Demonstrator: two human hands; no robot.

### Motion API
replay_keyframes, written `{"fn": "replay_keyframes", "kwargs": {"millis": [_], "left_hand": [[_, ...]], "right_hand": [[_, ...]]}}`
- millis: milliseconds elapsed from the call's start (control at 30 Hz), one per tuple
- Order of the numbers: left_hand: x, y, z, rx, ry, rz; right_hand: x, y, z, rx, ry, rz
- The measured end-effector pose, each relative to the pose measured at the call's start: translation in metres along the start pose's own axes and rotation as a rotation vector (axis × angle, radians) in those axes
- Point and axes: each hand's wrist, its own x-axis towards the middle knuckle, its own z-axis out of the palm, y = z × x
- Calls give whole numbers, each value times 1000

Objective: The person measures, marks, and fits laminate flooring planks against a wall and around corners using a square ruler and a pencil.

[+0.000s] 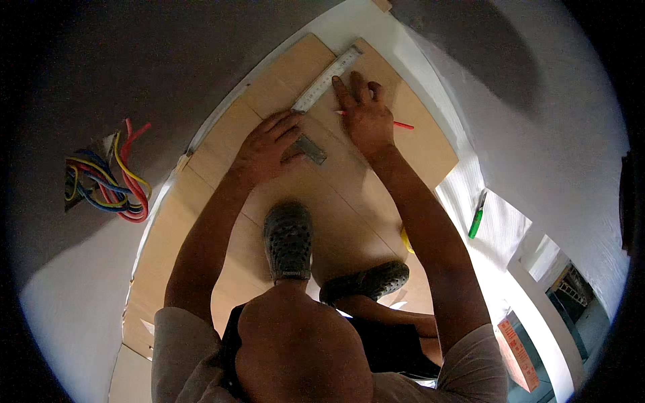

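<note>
The left hand (pixel 269 149) grips a metal square (pixel 327 80) by its corner, on wooden boards (pixel 336 221). The right hand (pixel 369 123), fingers part-spread, is beside the square, over a red pencil (pixel 404 125); whether it grips that cannot be told. Farther right lies a green-handled tool (pixel 476 223).

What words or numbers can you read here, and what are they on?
None can be read clearly.
Metal square: fine marks along its blade, too small to read.
Orange-red box: print on its side, too blurred to read.
Shoe strap: maybe a tiny mark, too small to tell.
</note>
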Motion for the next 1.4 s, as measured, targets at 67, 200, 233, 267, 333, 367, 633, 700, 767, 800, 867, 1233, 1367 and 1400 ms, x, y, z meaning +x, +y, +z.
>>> {"fn": "replay_keyframes", "kwargs": {"millis": [67,200,233,267,333,367,633,700,767,800,867,1233,1367,1400], "left_hand": [[7,4,4,59,39,-28],[41,11,13,211,67,-113],[50,15,13,215,44,-139],[59,21,11,219,20,-166],[68,23,10,241,-2,-180],[69,21,13,258,-1,-168],[81,24,8,373,-4,-153],[82,30,13,370,25,-164],[80,32,6,382,-65,-227],[79,34,4,386,-108,-257],[82,36,3,345,-99,-252],[80,33,12,355,17,-217],[82,37,12,303,-17,-254],[82,37,13,289,-23,-264]], "right_hand": [[1,1,-1,-5,5,1],[2,7,1,30,39,-53],[4,8,-3,27,22,-41],[5,6,-7,24,4,-28],[6,6,-9,64,24,-30],[6,6,-8,83,1,-17],[46,52,-28,300,-194,155],[56,84,-16,383,-148,320],[61,76,-33,225,-38,155],[64,77,-39,221,-80,149],[68,85,-41,131,-102,91],[94,76,-36,-24,-208,18],[94,71,-31,-39,-172,36],[94,71,-29,-39,-163,32]]}}
